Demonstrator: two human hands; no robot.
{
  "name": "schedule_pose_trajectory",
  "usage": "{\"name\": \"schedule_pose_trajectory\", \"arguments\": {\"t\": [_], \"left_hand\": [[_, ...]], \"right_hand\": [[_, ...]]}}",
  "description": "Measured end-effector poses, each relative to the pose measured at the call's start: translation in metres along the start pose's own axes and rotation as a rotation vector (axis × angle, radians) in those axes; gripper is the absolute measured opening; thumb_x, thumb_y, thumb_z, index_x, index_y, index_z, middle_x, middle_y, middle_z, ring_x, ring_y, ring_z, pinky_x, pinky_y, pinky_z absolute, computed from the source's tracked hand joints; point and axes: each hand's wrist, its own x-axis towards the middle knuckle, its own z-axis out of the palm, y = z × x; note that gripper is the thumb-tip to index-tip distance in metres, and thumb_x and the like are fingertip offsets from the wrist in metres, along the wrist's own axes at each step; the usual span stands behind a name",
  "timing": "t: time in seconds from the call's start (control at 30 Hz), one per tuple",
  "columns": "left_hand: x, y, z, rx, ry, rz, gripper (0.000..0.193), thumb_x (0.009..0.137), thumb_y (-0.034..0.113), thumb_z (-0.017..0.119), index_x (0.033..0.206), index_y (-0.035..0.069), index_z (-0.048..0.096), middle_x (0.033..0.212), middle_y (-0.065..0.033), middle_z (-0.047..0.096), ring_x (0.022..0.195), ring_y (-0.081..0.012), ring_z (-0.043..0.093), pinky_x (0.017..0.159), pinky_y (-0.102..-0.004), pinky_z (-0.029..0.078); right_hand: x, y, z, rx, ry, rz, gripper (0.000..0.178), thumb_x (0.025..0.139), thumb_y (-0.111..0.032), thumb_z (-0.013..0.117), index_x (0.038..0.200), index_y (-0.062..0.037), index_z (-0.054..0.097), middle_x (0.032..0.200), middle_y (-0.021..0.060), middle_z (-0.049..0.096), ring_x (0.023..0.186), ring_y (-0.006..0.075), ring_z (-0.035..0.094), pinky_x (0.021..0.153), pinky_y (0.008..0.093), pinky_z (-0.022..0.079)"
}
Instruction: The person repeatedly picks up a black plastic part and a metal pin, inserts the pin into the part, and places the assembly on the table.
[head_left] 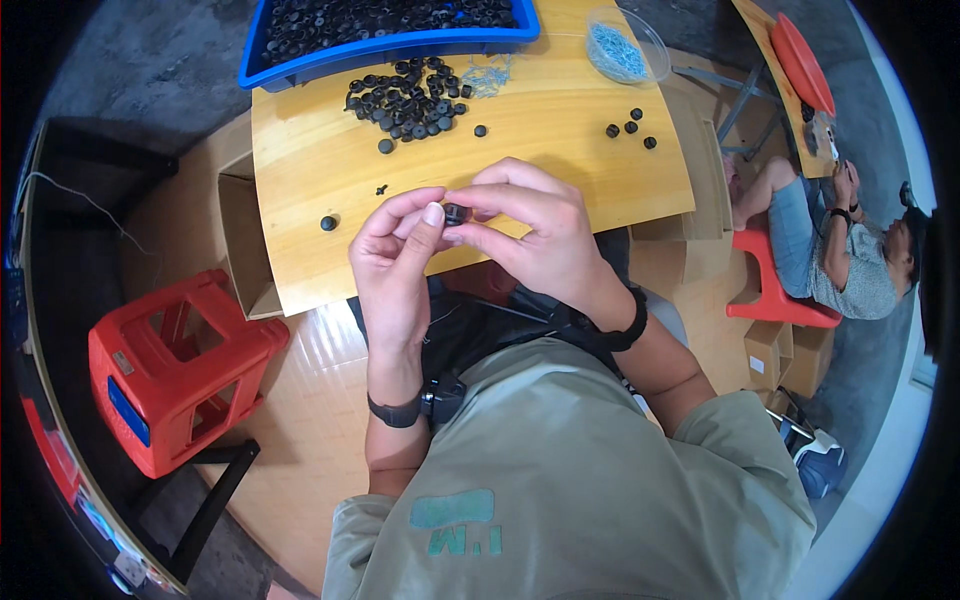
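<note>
Above the near edge of the table, both hands meet around a small black round cap [456, 214]. My left hand [392, 245] pinches it between thumb and fingers. From the other side, the thumb and fingertips of my right hand [535, 215] close on the same cap; my fingers partly cover it. A tiny black piece [381, 190] lies on the tabletop just beyond my left hand. Further left rests a single black cap [328, 223]. Beyond my hands is a loose pile of black caps and rings [410, 100], with a few strays near it.
A blue tray [390, 45] full of black parts stands at the table's [560, 110] far edge. Thin pale-blue strips [487, 75] lie beside the pile; a clear bowl [655, 60] holds more. Several caps [632, 127] sit at right. A red stool [180, 370] stands left; another person [850, 250] sits far right.
</note>
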Motion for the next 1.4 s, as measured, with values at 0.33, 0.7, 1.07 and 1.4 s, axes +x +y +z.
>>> {"name": "schedule_pose_trajectory", "arguments": {"t": [0.33,0.7,1.07,1.4], "left_hand": [[-0.002,0.001,0.003,-0.093,-0.103,-0.006,0.021,0.090,0.005,0.059,0.110,-0.003,0.060,0.091,-0.0080,0.068,0.079,-0.0108,0.064,0.073,-0.0252,0.052],[0.000,0.003,-0.003,-0.042,-0.082,-0.005,0.023,0.089,0.005,0.060,0.110,-0.003,0.057,0.089,-0.0068,0.066,0.079,-0.0121,0.063,0.072,-0.0249,0.052],[0.008,0.023,-0.092,1.318,0.449,0.112,0.022,0.086,0.017,0.063,0.086,-0.005,0.059,0.060,-0.0143,0.059,0.050,-0.0198,0.056,0.051,-0.0318,0.044],[0.015,0.025,-0.085,1.315,0.471,0.136,0.031,0.087,0.026,0.064,0.094,-0.003,0.058,0.059,-0.0159,0.058,0.049,-0.0277,0.054,0.050,-0.0363,0.041]], "right_hand": [[0.001,-0.005,-0.004,-0.035,0.023,-0.098,0.022,0.069,-0.004,0.074,0.090,-0.0016,0.067,0.079,0.0093,0.060,0.072,0.0247,0.059,0.061,0.0320,0.049],[0.000,-0.001,-0.003,0.007,-0.133,-0.023,0.028,0.073,-0.008,0.072,0.099,-0.0016,0.064,0.085,0.0113,0.061,0.078,0.0260,0.062,0.067,0.0336,0.051],[0.006,0.027,-0.022,-0.024,-0.286,0.230,0.021,0.080,-0.016,0.071,0.092,0.0002,0.067,0.085,0.0137,0.065,0.075,0.0212,0.066,0.066,0.0309,0.052],[0.035,0.084,-0.053,-0.239,-0.247,0.466,0.019,0.082,-0.013,0.066,0.092,0.0023,0.067,0.080,0.0147,0.068,0.074,0.0206,0.066,0.070,0.0307,0.052]]}}
